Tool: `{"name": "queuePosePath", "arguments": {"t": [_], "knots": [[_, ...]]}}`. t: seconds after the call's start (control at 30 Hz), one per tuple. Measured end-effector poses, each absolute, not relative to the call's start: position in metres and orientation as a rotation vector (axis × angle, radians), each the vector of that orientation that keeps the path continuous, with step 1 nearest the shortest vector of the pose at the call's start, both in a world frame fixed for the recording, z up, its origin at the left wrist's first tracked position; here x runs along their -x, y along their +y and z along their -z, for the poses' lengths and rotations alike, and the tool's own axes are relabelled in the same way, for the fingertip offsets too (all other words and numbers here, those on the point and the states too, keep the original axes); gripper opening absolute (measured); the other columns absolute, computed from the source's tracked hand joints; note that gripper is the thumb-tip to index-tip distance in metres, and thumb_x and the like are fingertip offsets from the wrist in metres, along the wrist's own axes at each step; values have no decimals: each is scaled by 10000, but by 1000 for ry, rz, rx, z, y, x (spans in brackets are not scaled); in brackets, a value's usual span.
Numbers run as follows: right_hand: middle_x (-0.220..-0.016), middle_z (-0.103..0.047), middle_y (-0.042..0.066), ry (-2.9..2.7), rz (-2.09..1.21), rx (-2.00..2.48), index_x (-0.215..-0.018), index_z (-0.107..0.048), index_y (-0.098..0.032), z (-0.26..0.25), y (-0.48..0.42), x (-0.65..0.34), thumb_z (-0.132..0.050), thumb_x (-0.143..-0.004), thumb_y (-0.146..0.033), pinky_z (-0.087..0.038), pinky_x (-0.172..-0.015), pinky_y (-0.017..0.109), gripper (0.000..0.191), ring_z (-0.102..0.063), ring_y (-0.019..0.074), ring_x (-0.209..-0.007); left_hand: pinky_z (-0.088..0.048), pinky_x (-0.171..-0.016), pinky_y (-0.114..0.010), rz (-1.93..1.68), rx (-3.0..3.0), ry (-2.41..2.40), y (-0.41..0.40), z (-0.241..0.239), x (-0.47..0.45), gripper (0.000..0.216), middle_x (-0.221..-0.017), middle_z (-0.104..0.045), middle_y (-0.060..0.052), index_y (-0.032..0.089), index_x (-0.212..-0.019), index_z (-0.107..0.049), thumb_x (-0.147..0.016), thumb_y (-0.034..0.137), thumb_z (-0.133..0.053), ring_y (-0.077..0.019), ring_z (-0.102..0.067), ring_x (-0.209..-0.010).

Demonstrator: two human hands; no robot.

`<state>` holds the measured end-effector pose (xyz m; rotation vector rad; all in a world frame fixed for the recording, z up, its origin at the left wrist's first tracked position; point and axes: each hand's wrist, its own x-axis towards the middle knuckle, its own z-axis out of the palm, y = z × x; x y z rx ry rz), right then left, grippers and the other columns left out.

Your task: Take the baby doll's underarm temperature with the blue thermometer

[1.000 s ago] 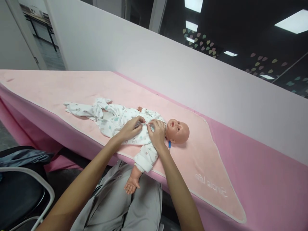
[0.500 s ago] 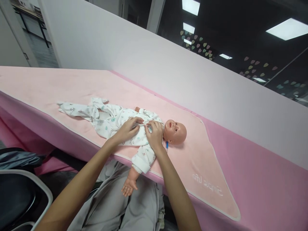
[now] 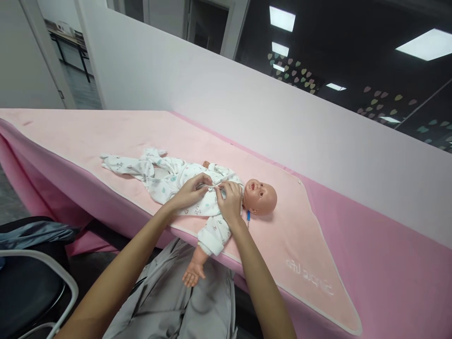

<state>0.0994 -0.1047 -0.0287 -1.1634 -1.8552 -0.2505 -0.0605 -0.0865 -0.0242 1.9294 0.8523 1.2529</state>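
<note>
A baby doll [image 3: 263, 197] lies on its back, head to the right, dressed in a white patterned top [image 3: 201, 207]. Patterned trousers [image 3: 130, 165] stretch out to the left, their leg ends looking flat. My left hand [image 3: 193, 190] pinches the edge of the top's front opening at the doll's chest. Close beside it, my right hand [image 3: 229, 200] grips the same opening nearer the neck. Between my fingertips shows a small pale spot on the edge, perhaps a snap. One doll arm [image 3: 194, 272] hangs over the near table edge; the other lies mostly hidden behind the body.
Under the doll is a peach mat [image 3: 300, 245] on a pink-covered table [image 3: 399, 235]. A white wall [image 3: 282, 127] rises along the far side, with dark glass above. A black chair [image 3: 31, 287] with cloth over it stands at lower left. A blue tag [image 3: 248, 216] lies by the doll's neck.
The camera view has shifted slightly, so the scene sits a little further right and lower. Both hands stay at the chest opening, and the edge between the fingertips shows more clearly.
</note>
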Motion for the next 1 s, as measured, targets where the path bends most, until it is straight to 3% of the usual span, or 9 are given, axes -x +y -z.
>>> {"name": "queuePosePath", "arguments": {"t": [0.27, 0.73, 0.9, 1.0], "knots": [[-844, -609, 34, -1851, 279, 1211, -804, -555, -190, 30, -104, -101, -510, -843, -240, -350, -836, 312, 78, -511, 173, -866, -412, -849, -324, -1346, -2192, 1080, -91, 30, 58, 211, -920, -619, -41, 208, -915, -645, -812, 292, -481, -199, -533, -935], [-848, -605, 39, -1851, 303, 1218, -786, -556, -192, 30, -105, -101, -517, -826, -223, -341, -829, 319, 64, -498, 180, -855, -416, -799, -330, -1434, -2258, 1259, -96, 34, 51, 225, -879, -639, -42, 209, -844, -671, -834, 350, -496, -193, -552, -866], [-842, -603, 31, -1836, 335, 1235, -773, -558, -194, 31, -106, -100, -541, -808, -221, -342, -822, 315, 47, -487, 178, -847, -323, -927, -409, -1356, -2417, 1407, -100, 32, 52, 215, -894, -661, -31, 226, -875, -684, -816, 346, -515, -217, -534, -897], [-845, -604, 29, -1830, 332, 1234, -769, -558, -193, 31, -105, -100, -543, -804, -216, -344, -823, 310, 45, -488, 176, -853, -309, -922, -405, -1358, -2386, 1426, -101, 32, 52, 227, -903, -674, -20, 236, -868, -691, -826, 362, -507, -208, -541, -895]]}}
